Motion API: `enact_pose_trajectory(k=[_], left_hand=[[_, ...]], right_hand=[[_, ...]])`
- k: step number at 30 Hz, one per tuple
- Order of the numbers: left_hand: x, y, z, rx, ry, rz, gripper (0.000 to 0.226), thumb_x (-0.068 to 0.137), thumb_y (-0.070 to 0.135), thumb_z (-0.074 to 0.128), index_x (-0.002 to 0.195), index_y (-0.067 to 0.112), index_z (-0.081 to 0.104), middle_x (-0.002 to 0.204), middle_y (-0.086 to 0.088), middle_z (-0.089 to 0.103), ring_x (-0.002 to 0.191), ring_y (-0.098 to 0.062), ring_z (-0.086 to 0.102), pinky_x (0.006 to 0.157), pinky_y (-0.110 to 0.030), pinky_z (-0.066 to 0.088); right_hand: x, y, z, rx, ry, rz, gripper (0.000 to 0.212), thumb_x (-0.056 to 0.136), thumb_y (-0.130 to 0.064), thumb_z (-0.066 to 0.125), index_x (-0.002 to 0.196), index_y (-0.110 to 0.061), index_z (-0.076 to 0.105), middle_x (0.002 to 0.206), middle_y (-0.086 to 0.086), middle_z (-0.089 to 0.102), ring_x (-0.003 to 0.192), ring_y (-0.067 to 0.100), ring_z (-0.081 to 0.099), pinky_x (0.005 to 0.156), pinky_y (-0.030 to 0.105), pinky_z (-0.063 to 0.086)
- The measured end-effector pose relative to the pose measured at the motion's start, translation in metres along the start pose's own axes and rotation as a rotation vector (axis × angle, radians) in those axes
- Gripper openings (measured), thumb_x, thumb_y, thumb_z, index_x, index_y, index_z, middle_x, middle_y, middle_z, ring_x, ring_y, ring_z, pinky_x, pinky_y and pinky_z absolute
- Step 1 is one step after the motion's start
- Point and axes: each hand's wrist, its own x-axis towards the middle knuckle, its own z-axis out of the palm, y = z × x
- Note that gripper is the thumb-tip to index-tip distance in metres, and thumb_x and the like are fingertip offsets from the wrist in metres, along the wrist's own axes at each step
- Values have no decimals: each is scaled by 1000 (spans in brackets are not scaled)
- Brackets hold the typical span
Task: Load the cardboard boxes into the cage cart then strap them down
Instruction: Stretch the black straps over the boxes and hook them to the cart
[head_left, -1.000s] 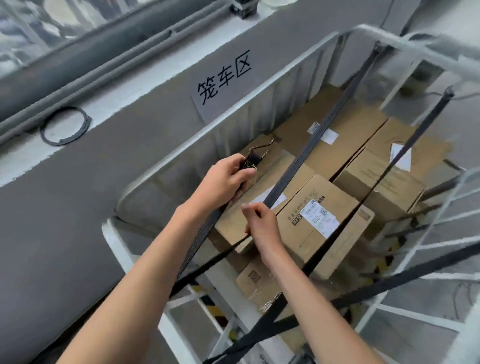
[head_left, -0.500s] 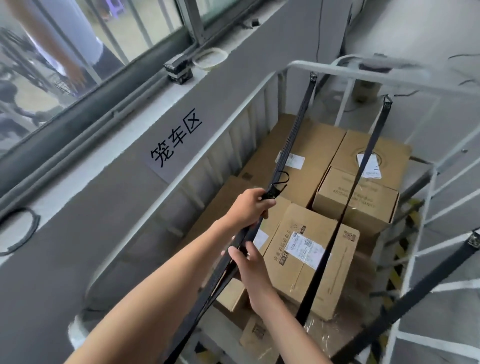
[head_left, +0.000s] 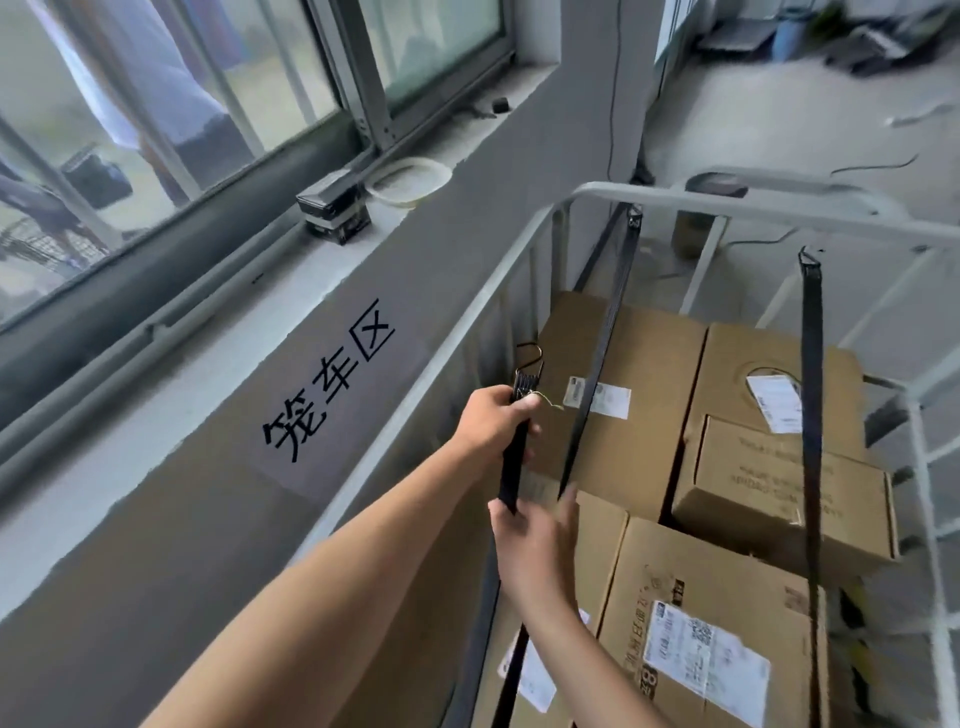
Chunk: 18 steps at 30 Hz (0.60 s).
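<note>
Several cardboard boxes (head_left: 649, 395) with white labels fill the white cage cart (head_left: 737, 200). Two black straps are hooked to the far rail and run over the boxes, one on the left (head_left: 597, 358), one on the right (head_left: 811, 415). My left hand (head_left: 493, 421) grips the end of a third black strap (head_left: 511, 478) just below its metal hook (head_left: 532, 364), above the cart's left side. My right hand (head_left: 537, 540) holds the same strap lower down, near the left strap.
A grey wall with a sign of black characters (head_left: 327, 379) runs along the cart's left. On the window ledge sit a small black box (head_left: 335, 208) and a white ring (head_left: 410, 179). A person stands behind the window (head_left: 156, 78). Grey floor lies beyond the cart.
The camera has tilted up toward the far end of the cart. My left hand has lifted the hook end of the strap higher; my right hand has followed along the strap.
</note>
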Motion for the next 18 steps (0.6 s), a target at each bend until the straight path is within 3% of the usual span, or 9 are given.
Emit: enact_pose_trajectory(k=[1, 3, 5, 6, 8, 11, 14, 18], left_hand=[[12, -3, -2, -39, 9, -25, 25, 100, 17, 59, 79, 8, 48, 66, -14, 61, 36, -21, 51, 36, -24, 45], [33, -10, -5, -102, 37, -78, 25, 100, 17, 59, 81, 8, 46, 64, -12, 59, 31, -18, 49, 34, -21, 43], [50, -21, -7, -131, 79, -125, 21, 101, 18, 59, 87, 5, 48, 64, -11, 59, 28, -15, 48, 33, -19, 40], [58, -28, -9, -154, 102, -147, 19, 101, 18, 58, 91, 4, 49, 64, -11, 59, 28, -15, 47, 32, -18, 38], [71, -43, -13, -200, 134, -191, 18, 101, 17, 58, 105, 0, 53, 63, -11, 58, 28, -14, 46, 32, -18, 37], [88, -56, -15, -198, 123, -219, 47, 100, 17, 59, 135, -11, 44, 60, -9, 58, 31, -15, 48, 34, -21, 40], [102, -57, -17, -223, 113, -215, 45, 99, 19, 61, 135, -7, 48, 61, -8, 59, 31, -15, 48, 36, -22, 42], [119, -55, -23, -276, 150, -287, 26, 97, 24, 65, 103, -1, 61, 61, -4, 63, 37, -16, 50, 40, -23, 45]], right_hand=[[10, -3, 1, -155, 49, -53, 27, 99, -39, 54, 107, -21, 72, 166, 17, 3, 153, 34, 4, 121, 42, 16], [26, -7, 1, -382, 118, -148, 27, 100, -39, 51, 113, -25, 70, 167, 12, -2, 152, 32, -8, 122, 42, 4], [37, -9, 4, -539, 127, -211, 25, 100, -39, 50, 111, -26, 69, 159, 6, 34, 149, 29, 15, 117, 38, 17], [42, -11, 6, -569, 108, -210, 22, 99, -38, 50, 103, -26, 69, 139, 1, 56, 136, 26, 37, 105, 35, 31], [50, -17, 11, -363, 12, -82, 22, 99, -33, 52, 84, -20, 62, 90, -3, 66, 91, 23, 59, 70, 31, 40], [63, -23, 25, 231, -108, 215, 20, 101, -18, 49, 87, -14, 63, 71, -3, 72, 53, 15, 56, 50, 24, 36], [75, -24, 33, 403, -131, 264, 19, 102, -13, 48, 90, -9, 62, 63, 1, 70, 45, 14, 53, 50, 24, 39], [94, -23, 38, 516, -135, 281, 19, 102, -12, 49, 89, -9, 63, 65, 4, 66, 52, 18, 50, 56, 29, 44]])
